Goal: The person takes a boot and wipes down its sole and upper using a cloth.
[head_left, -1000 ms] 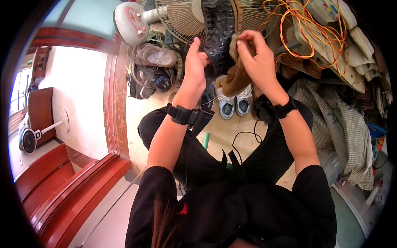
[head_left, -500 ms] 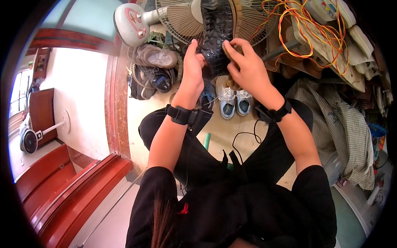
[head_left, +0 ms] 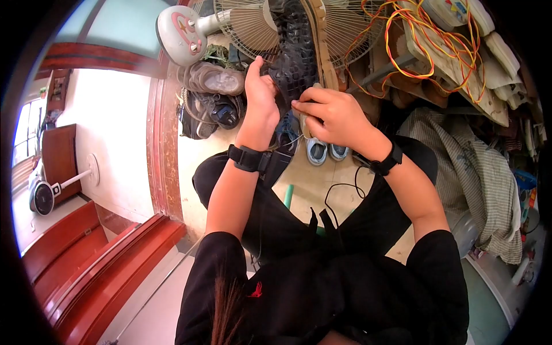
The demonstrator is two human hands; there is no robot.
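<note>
A black shoe (head_left: 294, 54) with a bumpy, woven-looking upper and a tan sole is held up in front of me, sole edge to the right. My left hand (head_left: 261, 98) supports it from the left, thumb raised and the other fingers partly hidden behind the shoe. On the near end of the shoe, my right hand (head_left: 336, 118) has its thumb and fingertips closed together against the edge. Something tan shows below those fingers; whether it is part of the sole I cannot tell. White lace-up shoes (head_left: 316, 150) stand on the floor just beyond my knees.
Behind the shoe lies a caged fan (head_left: 244, 26) with its white base (head_left: 181, 34). Brown slip-on shoes (head_left: 215, 79) are piled at left. Yellow-red twisted wire (head_left: 425, 69) hangs over a board at right, above a striped cloth (head_left: 477, 172).
My right hand has slid down and left along the shoe toward its near end. The shoe has tilted slightly left, and my left hand has shifted a little left.
</note>
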